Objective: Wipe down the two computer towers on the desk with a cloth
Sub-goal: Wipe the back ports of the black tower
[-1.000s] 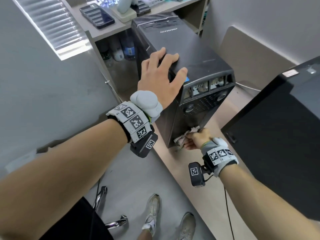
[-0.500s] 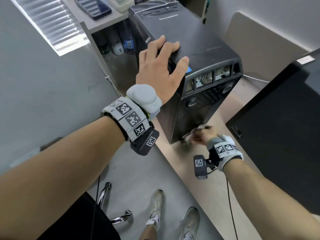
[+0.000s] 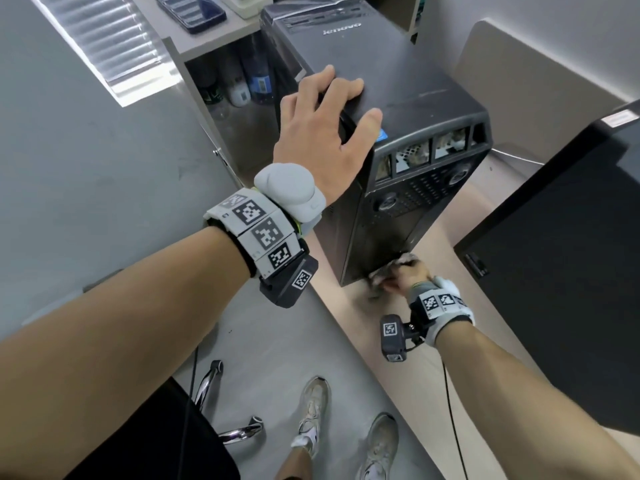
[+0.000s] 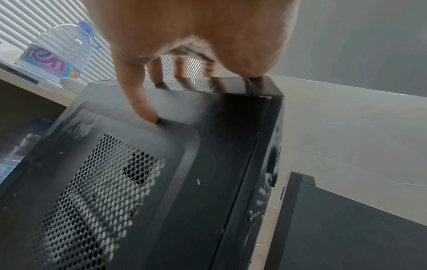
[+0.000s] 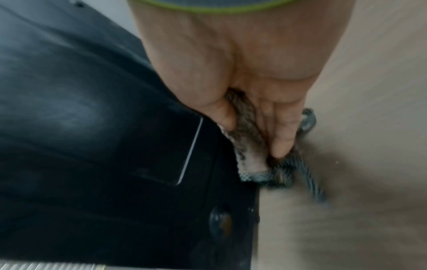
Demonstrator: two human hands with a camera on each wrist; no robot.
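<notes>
A black Lenovo tower (image 3: 408, 98) stands upright on the beige desk (image 3: 408, 341). My left hand (image 3: 322, 129) rests flat on its top near the front edge, fingers spread; in the left wrist view the little finger (image 4: 141, 102) touches the vented side panel (image 4: 120, 182). My right hand (image 3: 403, 275) grips a grey crumpled cloth (image 3: 384, 273) against the bottom of the tower's front panel, right at desk level. In the right wrist view the fingers (image 5: 279, 131) pinch the cloth (image 5: 251, 160) against the tower's lower edge (image 5: 226, 182). A second black tower (image 3: 561, 271) stands at the right.
A shelf unit (image 3: 207, 39) behind the tower carries a dark tray (image 3: 188, 10), with bottles (image 3: 258, 81) underneath. A water bottle (image 4: 57, 53) shows in the left wrist view. A cable (image 3: 450, 410) runs across the desk. Chair legs (image 3: 228, 431) and my shoes (image 3: 311, 410) are below.
My right hand has carried the cloth down the front panel and slightly right, to the tower's base. The left hand stays on top.
</notes>
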